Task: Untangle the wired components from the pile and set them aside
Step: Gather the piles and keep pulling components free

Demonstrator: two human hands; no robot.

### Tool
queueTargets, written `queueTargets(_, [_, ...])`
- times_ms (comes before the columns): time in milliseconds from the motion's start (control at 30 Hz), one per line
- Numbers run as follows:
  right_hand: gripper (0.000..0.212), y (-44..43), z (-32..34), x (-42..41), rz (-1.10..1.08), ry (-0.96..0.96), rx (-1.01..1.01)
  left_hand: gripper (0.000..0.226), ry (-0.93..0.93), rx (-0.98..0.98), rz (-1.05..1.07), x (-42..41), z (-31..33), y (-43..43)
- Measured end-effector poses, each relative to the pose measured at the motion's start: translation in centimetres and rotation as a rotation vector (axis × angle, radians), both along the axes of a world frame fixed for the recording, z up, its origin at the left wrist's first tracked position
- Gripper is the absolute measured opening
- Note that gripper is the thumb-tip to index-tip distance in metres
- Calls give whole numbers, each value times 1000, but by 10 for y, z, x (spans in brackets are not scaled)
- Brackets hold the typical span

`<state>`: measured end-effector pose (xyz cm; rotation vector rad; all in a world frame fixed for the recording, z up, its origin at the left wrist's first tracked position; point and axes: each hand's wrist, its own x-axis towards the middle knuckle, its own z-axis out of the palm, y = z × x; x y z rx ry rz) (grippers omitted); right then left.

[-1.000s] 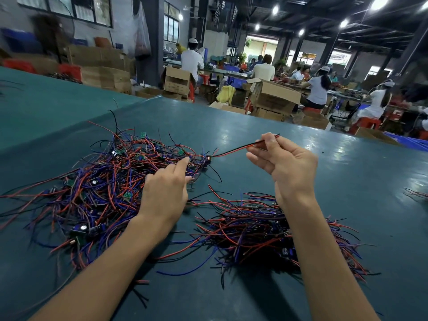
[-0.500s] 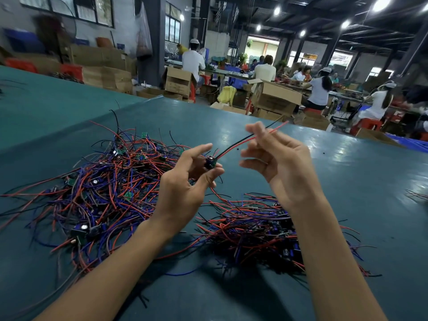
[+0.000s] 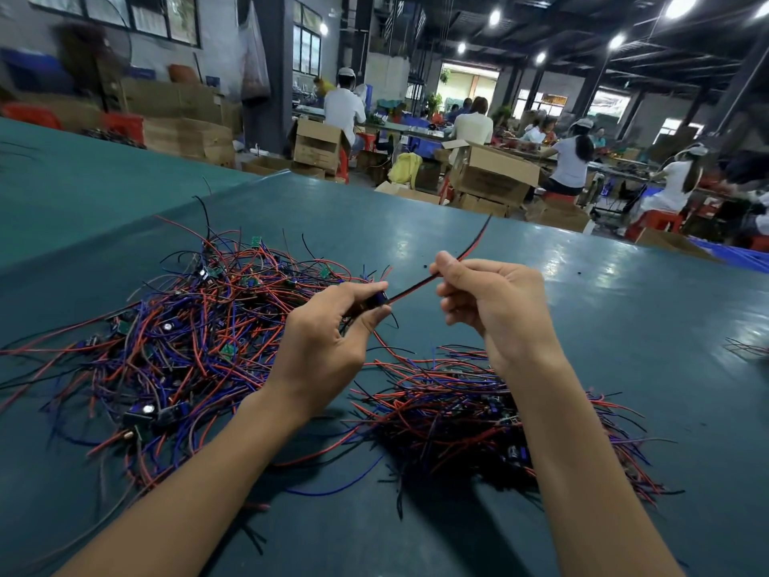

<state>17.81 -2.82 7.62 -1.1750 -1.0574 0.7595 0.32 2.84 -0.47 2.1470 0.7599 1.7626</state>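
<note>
A big tangled pile (image 3: 174, 343) of red, blue and black wires with small boards lies on the left of the green table. A flatter heap of sorted wires (image 3: 453, 406) lies under my right forearm. My left hand (image 3: 328, 343) pinches a small dark component (image 3: 378, 301) above the table, between the two heaps. From it a red-and-black wire pair (image 3: 474, 245) runs up to the right. My right hand (image 3: 491, 306) pinches this wire pair between thumb and fingers, and its free end sticks out beyond the hand.
The green table (image 3: 603, 368) stretches to the right, with a few stray wires (image 3: 745, 347) at its right edge. Behind the table's far edge stand cardboard boxes (image 3: 491, 177), and several seated people work at benches.
My left hand has lifted off the big pile with the component in its fingers. The wire pair has come free of the pile. Both hands have come closer together above the table.
</note>
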Motion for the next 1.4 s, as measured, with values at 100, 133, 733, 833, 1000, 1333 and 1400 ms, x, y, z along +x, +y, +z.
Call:
queueTargets(100, [20, -3, 5, 12, -125, 59, 17, 28, 60, -16, -23, -1, -2, 2])
queueTargets(133, [19, -4, 6, 17, -161, 76, 27, 28, 78, -3, -20, -1, -4, 3])
queueTargets(733, [38, -7, 4, 7, 288, -245, -170, 40, -191, -98, -73, 5, -6, 0])
queueTargets(833, [18, -3, 0, -2, 335, -334, -161, 34, -180, -116, -128, 7, -8, -1])
queueTargets(1000, [16, -1, -4, -1, 294, -293, -158, 29, -155, -160, -192, 8, -8, -1])
queueTargets(1333, [18, -3, 5, 23, 76, 94, -85, 13, -162, -209, -123, 8, -1, -8])
queueTargets(1400, [17, -8, 9, 38, 28, 166, -54, 11, -132, -189, -94, 7, 1, -8])
